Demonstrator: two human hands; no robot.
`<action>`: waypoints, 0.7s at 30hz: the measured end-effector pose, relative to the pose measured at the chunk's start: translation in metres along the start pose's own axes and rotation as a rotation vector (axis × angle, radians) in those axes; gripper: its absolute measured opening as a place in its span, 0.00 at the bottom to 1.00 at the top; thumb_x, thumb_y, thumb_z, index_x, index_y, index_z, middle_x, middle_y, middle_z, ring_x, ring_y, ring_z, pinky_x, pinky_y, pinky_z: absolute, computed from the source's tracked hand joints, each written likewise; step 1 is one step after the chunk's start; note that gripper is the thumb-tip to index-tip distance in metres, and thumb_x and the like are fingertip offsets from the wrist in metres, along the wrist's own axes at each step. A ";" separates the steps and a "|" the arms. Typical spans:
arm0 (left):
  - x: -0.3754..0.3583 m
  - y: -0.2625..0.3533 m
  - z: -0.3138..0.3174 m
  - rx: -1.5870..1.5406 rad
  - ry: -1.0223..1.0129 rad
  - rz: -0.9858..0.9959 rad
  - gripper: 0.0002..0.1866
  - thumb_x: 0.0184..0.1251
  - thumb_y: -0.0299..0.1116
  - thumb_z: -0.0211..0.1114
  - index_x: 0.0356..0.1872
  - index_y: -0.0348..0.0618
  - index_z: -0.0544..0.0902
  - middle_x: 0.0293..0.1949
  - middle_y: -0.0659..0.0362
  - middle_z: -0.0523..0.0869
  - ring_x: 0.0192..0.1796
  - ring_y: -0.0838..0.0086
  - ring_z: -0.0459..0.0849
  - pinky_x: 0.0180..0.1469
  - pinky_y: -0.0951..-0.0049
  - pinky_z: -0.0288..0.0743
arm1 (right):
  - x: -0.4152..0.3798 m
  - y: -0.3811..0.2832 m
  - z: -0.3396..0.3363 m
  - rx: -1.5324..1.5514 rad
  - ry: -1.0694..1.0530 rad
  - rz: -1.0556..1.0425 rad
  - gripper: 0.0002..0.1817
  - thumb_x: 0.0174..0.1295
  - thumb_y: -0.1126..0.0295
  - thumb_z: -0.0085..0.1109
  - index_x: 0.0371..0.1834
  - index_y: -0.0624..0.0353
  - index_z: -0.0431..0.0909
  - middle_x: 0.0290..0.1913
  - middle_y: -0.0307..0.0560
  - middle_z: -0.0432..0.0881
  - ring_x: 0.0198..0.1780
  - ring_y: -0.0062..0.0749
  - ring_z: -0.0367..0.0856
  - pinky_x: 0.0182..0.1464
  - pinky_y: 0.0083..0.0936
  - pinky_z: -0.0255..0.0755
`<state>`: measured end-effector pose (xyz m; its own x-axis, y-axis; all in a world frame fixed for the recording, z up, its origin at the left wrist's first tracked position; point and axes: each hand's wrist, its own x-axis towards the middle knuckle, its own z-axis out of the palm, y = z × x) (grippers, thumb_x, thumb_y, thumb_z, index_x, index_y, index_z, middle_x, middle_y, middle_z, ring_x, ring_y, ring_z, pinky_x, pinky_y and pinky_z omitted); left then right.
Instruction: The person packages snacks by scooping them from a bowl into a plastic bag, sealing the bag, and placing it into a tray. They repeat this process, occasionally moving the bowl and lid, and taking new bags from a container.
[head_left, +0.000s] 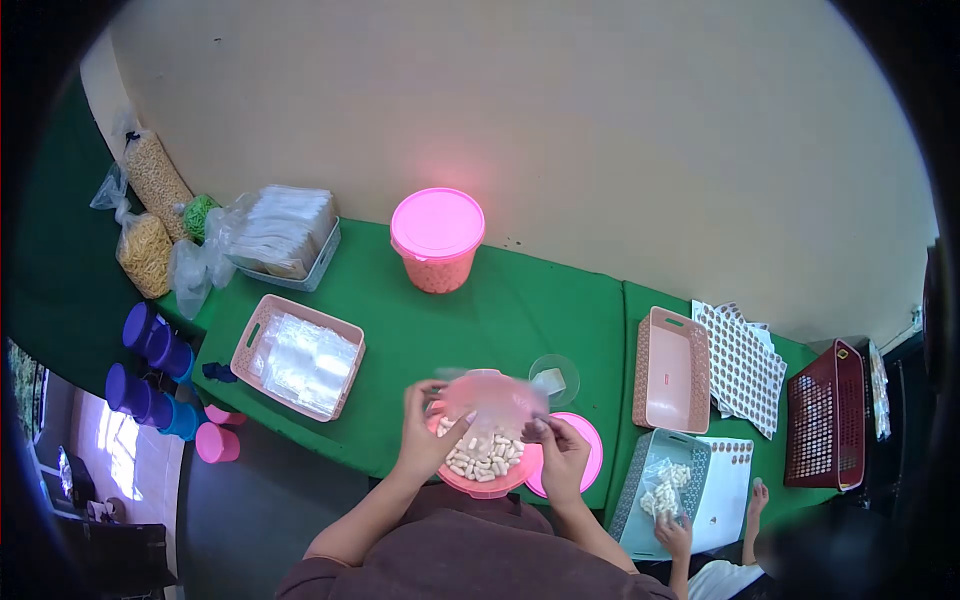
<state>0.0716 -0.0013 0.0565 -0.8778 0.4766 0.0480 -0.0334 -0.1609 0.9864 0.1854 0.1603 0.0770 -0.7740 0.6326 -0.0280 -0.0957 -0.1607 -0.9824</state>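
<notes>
In the head view a clear plastic bag, smeared by motion, is stretched between my two hands. My left hand pinches its left side, thumb pointing inward. At its right side, my right hand is closed with thumb and fingers on the edge. Directly below stands a round pink tub of short, pale snack pieces, partly hidden by the bag. A pink lid lies beside the tub, under my right hand. Just behind it is a clear round dish with a whitish block inside.
A basket of clear bags sits left; another basket of packets stands behind. A lidded pink bucket is by the wall. Right are a pink basket, sticker sheets, and a co-worker's hand holding a snack bag.
</notes>
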 end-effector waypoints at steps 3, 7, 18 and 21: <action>0.005 0.018 -0.002 0.462 0.195 0.043 0.36 0.58 0.26 0.72 0.66 0.38 0.61 0.58 0.50 0.74 0.56 0.69 0.76 0.61 0.68 0.73 | 0.005 -0.002 -0.007 0.043 0.004 0.003 0.10 0.68 0.75 0.56 0.46 0.71 0.80 0.36 0.49 0.85 0.36 0.28 0.84 0.42 0.24 0.80; 0.009 0.001 -0.012 -0.154 0.092 -0.230 0.33 0.61 0.24 0.69 0.66 0.36 0.62 0.56 0.45 0.77 0.57 0.66 0.79 0.61 0.66 0.75 | 0.009 0.000 -0.012 0.107 -0.001 0.013 0.11 0.68 0.72 0.57 0.47 0.70 0.79 0.36 0.48 0.85 0.35 0.28 0.84 0.42 0.25 0.80; 0.006 -0.016 -0.023 -0.217 0.001 -0.222 0.17 0.51 0.16 0.73 0.42 0.35 0.78 0.32 0.57 0.86 0.35 0.78 0.85 0.45 0.76 0.82 | 0.014 0.002 -0.010 -0.307 0.181 -0.258 0.23 0.62 0.73 0.63 0.59 0.64 0.68 0.48 0.47 0.73 0.49 0.30 0.75 0.54 0.27 0.71; 0.003 -0.017 -0.011 -0.234 0.007 -0.201 0.16 0.49 0.16 0.73 0.37 0.38 0.77 0.31 0.61 0.83 0.34 0.82 0.84 0.42 0.80 0.81 | 0.003 0.009 -0.011 -0.456 0.011 -0.325 0.30 0.57 0.73 0.68 0.61 0.63 0.65 0.50 0.48 0.72 0.51 0.33 0.74 0.55 0.29 0.70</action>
<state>0.0644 -0.0073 0.0383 -0.8459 0.5131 -0.1459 -0.3149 -0.2596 0.9129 0.1889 0.1697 0.0663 -0.7433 0.6028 0.2901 -0.0461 0.3864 -0.9212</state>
